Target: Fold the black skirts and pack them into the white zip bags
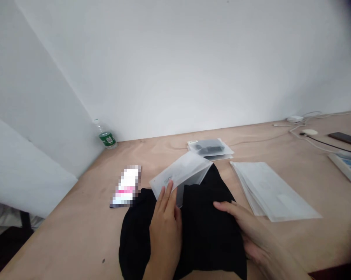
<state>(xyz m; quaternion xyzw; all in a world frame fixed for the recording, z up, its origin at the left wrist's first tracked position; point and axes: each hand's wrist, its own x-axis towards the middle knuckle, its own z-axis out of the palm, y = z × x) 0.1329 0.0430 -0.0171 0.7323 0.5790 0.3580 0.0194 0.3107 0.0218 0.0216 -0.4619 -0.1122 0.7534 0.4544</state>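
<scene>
A black garment (204, 229) lies in a heap at the near edge of the wooden table (76, 241). A frosted plastic bag (181, 175) rests partly over its far end. My left hand (165, 229) lies flat, fingers stretched out, on the bag's near edge and the cloth. My right hand (245, 229) lies on the garment's right side, its fingers extended and pressing the fabric. Neither hand grips anything that I can see.
A stack of empty frosted bags (271, 190) lies to the right. Packed bags with dark contents (210, 148) sit further back. A pixelated card (126, 186) is at the left, a green-labelled bottle (105, 135) in the corner. Cables, a phone (346, 139) and a power strip (346, 165) are far right.
</scene>
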